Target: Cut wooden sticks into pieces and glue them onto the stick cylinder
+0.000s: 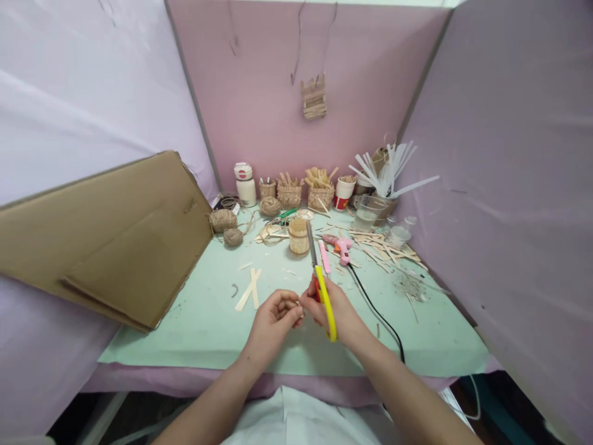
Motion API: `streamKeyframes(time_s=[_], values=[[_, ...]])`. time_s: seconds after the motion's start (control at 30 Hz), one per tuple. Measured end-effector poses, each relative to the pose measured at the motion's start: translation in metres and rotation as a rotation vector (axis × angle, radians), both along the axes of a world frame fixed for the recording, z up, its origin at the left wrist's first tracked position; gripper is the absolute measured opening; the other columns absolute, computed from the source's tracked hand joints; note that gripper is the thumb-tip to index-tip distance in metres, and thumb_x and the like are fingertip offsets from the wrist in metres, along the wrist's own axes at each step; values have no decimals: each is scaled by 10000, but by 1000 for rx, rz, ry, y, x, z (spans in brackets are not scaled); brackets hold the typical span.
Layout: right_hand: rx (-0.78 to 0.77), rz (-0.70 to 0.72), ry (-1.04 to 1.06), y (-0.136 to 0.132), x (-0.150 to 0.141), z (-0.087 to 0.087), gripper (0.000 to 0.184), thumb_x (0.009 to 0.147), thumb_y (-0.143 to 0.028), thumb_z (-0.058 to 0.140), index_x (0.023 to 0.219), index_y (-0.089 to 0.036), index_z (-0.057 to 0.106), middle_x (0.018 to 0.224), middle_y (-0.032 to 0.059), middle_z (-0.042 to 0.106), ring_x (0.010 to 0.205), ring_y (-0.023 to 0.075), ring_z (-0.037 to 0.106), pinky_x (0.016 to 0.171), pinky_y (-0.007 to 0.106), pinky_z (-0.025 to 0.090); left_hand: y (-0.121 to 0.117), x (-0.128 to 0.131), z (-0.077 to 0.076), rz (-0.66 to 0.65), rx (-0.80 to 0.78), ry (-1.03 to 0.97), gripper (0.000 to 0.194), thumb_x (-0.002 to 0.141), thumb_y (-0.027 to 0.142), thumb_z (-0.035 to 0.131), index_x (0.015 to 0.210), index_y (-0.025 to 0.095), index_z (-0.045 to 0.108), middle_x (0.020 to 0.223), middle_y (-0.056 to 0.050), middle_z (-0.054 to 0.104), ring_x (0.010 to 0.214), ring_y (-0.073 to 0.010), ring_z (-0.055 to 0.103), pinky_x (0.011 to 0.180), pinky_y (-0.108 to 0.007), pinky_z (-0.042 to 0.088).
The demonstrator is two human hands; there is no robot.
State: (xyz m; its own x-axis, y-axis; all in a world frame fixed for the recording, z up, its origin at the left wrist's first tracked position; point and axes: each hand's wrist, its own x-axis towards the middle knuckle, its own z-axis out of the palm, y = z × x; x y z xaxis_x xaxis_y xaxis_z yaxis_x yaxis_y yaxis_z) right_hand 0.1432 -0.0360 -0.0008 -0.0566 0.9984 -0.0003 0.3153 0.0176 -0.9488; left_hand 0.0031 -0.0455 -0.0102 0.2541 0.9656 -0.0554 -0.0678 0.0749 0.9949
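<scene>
in the head view, the two hands come together over the near middle of the table [204,337], their fingertips close to touching. the right hand [341,309] is wrapped around the handle of scissors [327,306], yellow on the outer loop, with the blades pointing to the far side. the left hand [277,318] is curled in, thumb and fingers seemingly pinched on a small pale piece [299,303]; most of it is hidden, so its shape and material cannot be told.

the scissors look stiff, fairly light and not slippery; the loops are the place to hold, clear of the metal edges. the pale piece is likely very light and easily dropped or bent, so a gentle pinch by its edge should suit it.

just beyond the blades, to the left, stands a small wooden barrel [299,242]. a pink glue gun [343,248] lies to the right, its black cord [377,312] running to the near edge. flat crossed sticks [251,290] lie left of the hands, loose thin sticks [389,247] spread on the far right, and a cardboard sheet [134,241] leans at the left.
</scene>
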Motion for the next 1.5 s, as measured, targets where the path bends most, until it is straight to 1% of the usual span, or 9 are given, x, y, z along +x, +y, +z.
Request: streamKeyframes(time_s=[0.23,0.4,0.6,0.87,0.97,1.07,1.2,1.4,1.5], values=[[-20,169,-271,2,-18,1,214,786,-391,521,782,-194,437,714,-10,533,620,130,461,550,237,333,29,-64,7,300,97,194,292,665,370,666,859,156,629,684,-8,615,607,-124,552,604,-240,434],[-3,263,-457,-7,-28,4,50,767,-198,453,810,-191,430,785,24,552,676,143,487,581,237,310,62,-126,4,464,165,505,277,682,330,610,895,165,672,814,-56,683,695,-174,602,700,-283,441],[1,321,-701,-15,-43,5,227,692,-75,467,902,-145,517,901,102,599,793,203,557,618,257,336,94,-156,-5,466,237,830,216,678,283,566,843,194,672,803,-57,691,754,-209,602,726,-296,404],[78,316,-805,-9,-61,1,327,696,-43,455,1004,-113,538,994,134,613,893,236,576,696,283,376,132,-151,15,261,361,1012,193,706,298,514,773,188,657,804,-37,674,739,-186,570,665,-276,379],[88,307,-781,-8,-67,2,302,694,-60,462,978,-122,543,972,128,618,867,229,572,678,283,366,144,-150,20,256,313,915,211,660,317,572,780,168,661,753,-39,658,695,-176,562,631,-270,383],[67,274,-658,-10,-65,2,277,693,-99,476,958,-150,540,955,96,618,829,199,564,658,260,351,145,-145,22,296,203,633,314,611,335,650,867,154,654,753,-33,645,692,-151,558,644,-257,413],[22,166,-530,-12,-50,0,201,695,-142,478,887,-171,528,823,49,598,700,159,518,601,245,314,134,-132,21,258,22,289,419,557,345,732,917,148,647,753,-18,619,666,-106,546,658,-242,450],[1,22,-333,-15,-23,-11,111,721,-202,504,830,-194,489,690,-28,503,612,118,430,567,229,297,117,-107,28,157,-139,81,365,542,271,769,865,143,658,742,-12,607,633,-78,541,627,-212,467],[-110,47,-102,-18,-9,-7,171,750,-327,554,829,-196,478,676,-40,465,602,111,408,547,226,310,102,-84,30,67,-239,-55,326,557,206,762,857,134,655,677,1,590,583,-54,524,584,-181,450]])
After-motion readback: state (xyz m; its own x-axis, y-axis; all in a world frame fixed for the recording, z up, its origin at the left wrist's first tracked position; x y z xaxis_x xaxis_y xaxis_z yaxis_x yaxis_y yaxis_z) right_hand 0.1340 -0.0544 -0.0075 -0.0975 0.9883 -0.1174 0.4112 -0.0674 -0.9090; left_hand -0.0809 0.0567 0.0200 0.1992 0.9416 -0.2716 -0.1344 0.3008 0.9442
